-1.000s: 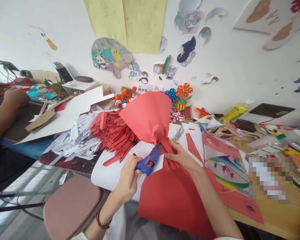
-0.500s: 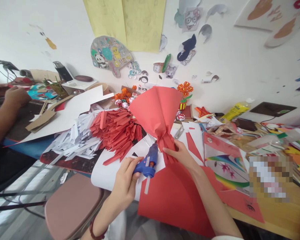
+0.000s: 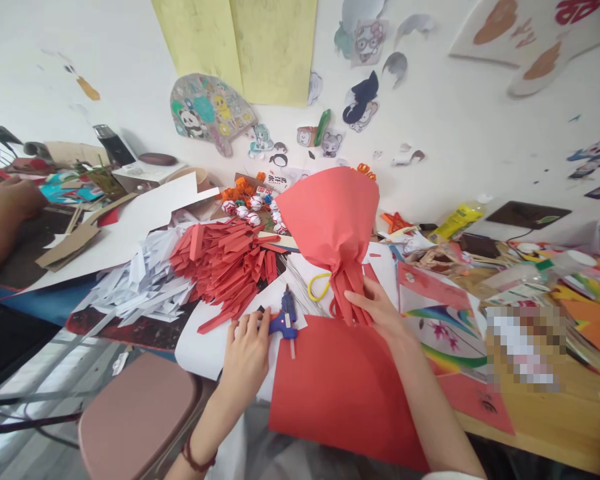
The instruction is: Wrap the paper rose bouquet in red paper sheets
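My right hand (image 3: 375, 307) is closed around the gathered lower end of a red paper bouquet wrap (image 3: 330, 213), which flares upward and stands upright. On the left, my left hand (image 3: 247, 347) has its fingers curled over the handle end of a blue glue gun (image 3: 286, 317). The gun's nozzle points away from me, and a clear glue stick pokes out of its back. A sheet of red paper (image 3: 340, 393) lies in front of me, below both hands. Yellow scissor handles (image 3: 319, 287) show just left of the wrap, beside some thin wires (image 3: 300, 277).
Piles of folded red paper strips (image 3: 220, 267) and white paper strips (image 3: 140, 287) lie to the left. Paper scraps and a yellow bottle (image 3: 460, 219) clutter the right. Another person's hand (image 3: 17, 197) is at far left. A pink-brown stool (image 3: 140, 407) stands beside the table.
My left hand has moved the glue gun left, away from the wrap's base, and turned over it. The wrap has shifted slightly right in my right hand, uncovering the yellow scissor handles.
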A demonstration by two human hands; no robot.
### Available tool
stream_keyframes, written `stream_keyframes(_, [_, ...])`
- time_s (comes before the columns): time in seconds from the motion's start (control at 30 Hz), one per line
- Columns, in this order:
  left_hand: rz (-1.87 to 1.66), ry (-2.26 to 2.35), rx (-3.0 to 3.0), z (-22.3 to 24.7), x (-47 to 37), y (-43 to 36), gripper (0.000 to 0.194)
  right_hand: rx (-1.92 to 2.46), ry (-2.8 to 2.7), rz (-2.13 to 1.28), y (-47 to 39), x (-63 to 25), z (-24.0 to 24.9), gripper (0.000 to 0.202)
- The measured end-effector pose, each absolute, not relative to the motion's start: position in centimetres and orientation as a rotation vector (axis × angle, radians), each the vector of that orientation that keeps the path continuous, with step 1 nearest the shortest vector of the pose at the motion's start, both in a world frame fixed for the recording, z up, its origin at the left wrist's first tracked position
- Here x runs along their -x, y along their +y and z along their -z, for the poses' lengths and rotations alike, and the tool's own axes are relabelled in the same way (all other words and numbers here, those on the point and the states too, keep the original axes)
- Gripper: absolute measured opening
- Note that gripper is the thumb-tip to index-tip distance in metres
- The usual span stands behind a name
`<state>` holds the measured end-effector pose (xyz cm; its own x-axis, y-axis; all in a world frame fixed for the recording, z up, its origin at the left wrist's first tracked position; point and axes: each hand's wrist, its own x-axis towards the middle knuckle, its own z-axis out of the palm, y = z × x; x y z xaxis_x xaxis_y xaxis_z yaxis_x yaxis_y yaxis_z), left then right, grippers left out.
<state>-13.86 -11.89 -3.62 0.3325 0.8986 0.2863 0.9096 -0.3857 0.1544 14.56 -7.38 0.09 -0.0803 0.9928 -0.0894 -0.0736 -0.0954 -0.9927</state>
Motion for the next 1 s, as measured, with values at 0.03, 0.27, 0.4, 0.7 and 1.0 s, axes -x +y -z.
stream_keyframes(0.03, [0.573, -1.762, 2.530, 2.7, 13.5, -12.1, 0.043, 1.169, -1.153, -1.366, -7.6, -14.3, -0.1, 0.040])
stream_keyframes(0.27, [1.669, -1.993, 2.599, -3.6, 7.5, -10.7, 0.033, 1.131, -1.158, -1.254, -8.9, -10.7, -1.1, 0.036])
stream_keyframes(0.4, [2.079, -2.118, 2.528, -4.2, 4.0, -9.5, 0.039, 1.141, -1.166, -1.229, -9.4, -9.2, -1.8, 0.034])
stream_keyframes(0.7, [2.162, -2.255, 2.311, -5.0, 1.7, -8.6, 0.028, 1.151, -1.121, -1.087, -9.2, -7.6, -1.7, 0.029])
stream_keyframes(1.0, [2.030, -2.229, 2.344, -5.8, 1.5, -8.2, 0.018, 1.148, -1.065, -1.026, -8.9, -6.9, -1.4, 0.036])
